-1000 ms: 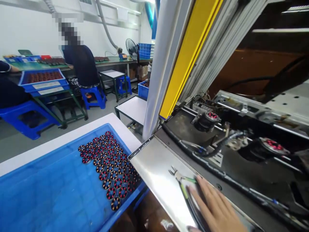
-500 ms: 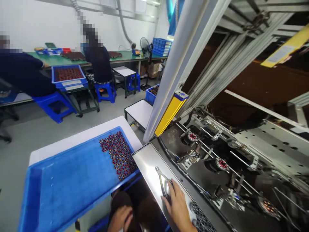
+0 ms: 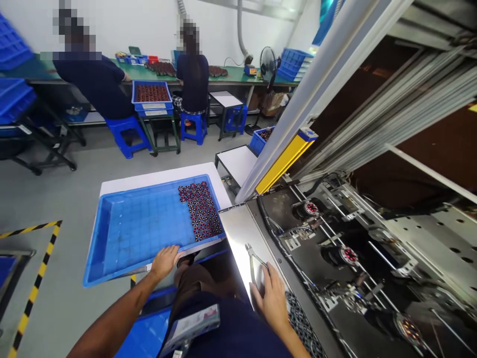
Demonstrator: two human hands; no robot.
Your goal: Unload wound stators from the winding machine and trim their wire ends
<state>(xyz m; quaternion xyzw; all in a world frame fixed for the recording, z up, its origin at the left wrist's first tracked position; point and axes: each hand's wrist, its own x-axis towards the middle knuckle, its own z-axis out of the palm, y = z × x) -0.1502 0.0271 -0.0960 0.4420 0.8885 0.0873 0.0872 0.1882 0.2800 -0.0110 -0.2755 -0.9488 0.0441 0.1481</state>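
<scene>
My left hand [image 3: 166, 262] grips the near rim of a shallow blue tray [image 3: 112, 270], its fingers over the edge. Small round parts with red and black segments [image 3: 204, 214] fill the tray's right side in packed rows. My right hand [image 3: 273, 296] is closed around the handles of a pair of cutting pliers [image 3: 251, 252], thumb on one side and fingers on the other. The jaws point away from me over a shiny metal ledge [image 3: 238, 228]. Several dark round parts [image 3: 303, 325] lie on the ledge beside my right wrist.
On the right is a machine bed [image 3: 276, 211] with rods and round parts in holders [image 3: 349, 255]. A pale post [image 3: 286, 104] and a yellow guard bar [image 3: 285, 161] rise at its corner. Two people sit at a green bench [image 3: 238, 77]. Striped tape [image 3: 37, 283] marks the floor.
My left hand has gone from in front of my body to the tray's near rim. The view has shifted left and down. My right hand stays at the pliers.
</scene>
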